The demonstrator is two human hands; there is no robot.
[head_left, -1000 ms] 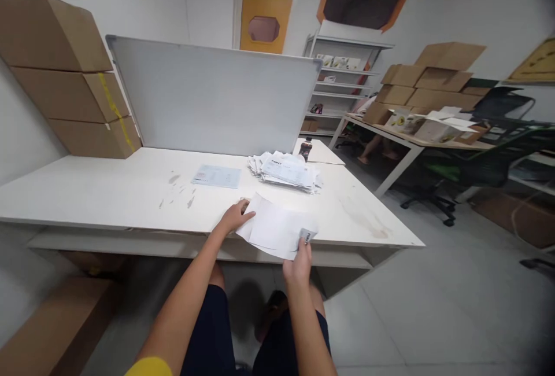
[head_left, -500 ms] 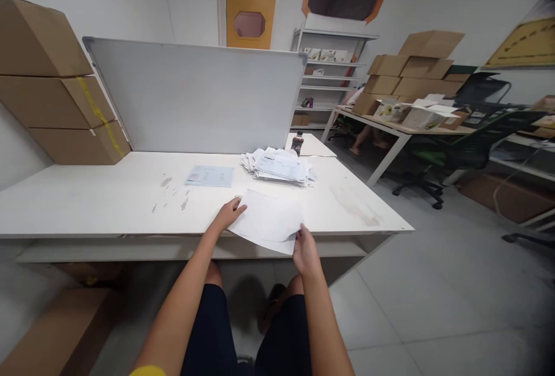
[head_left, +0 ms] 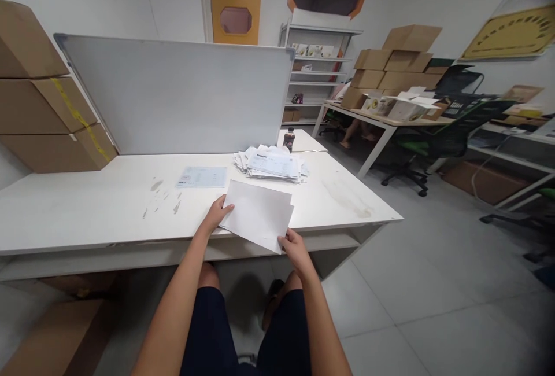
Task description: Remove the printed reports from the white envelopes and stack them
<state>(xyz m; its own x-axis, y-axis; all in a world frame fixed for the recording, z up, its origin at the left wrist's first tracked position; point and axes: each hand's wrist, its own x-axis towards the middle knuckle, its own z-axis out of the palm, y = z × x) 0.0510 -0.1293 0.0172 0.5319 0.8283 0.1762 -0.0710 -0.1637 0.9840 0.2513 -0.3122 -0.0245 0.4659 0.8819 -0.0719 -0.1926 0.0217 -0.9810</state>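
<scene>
Two or so overlapping sheets of white paper (head_left: 258, 213) are held up over the front edge of the white desk (head_left: 108, 208). My left hand (head_left: 217, 214) pinches their left edge, thumb on top. At the lower right corner, my right hand (head_left: 295, 247) grips them between thumb and fingers. Behind the sheets lies an untidy pile of papers (head_left: 273, 165) with a bluish printed form on top. One bluish printed sheet (head_left: 202, 177) lies flat by itself to the left of the pile.
A whiteboard (head_left: 182, 98) stands along the desk's back edge, with stacked cardboard boxes (head_left: 47, 104) on its left. A dark bottle (head_left: 288, 140) stands behind the pile. To the right are an office chair (head_left: 442, 139) and another table (head_left: 373, 115) carrying boxes; a person's legs show beneath it.
The sheets have flattened and tilted, and their edges are less curled. My right hand has shifted slightly left at the lower corner. The whole view has turned a little to the right.
</scene>
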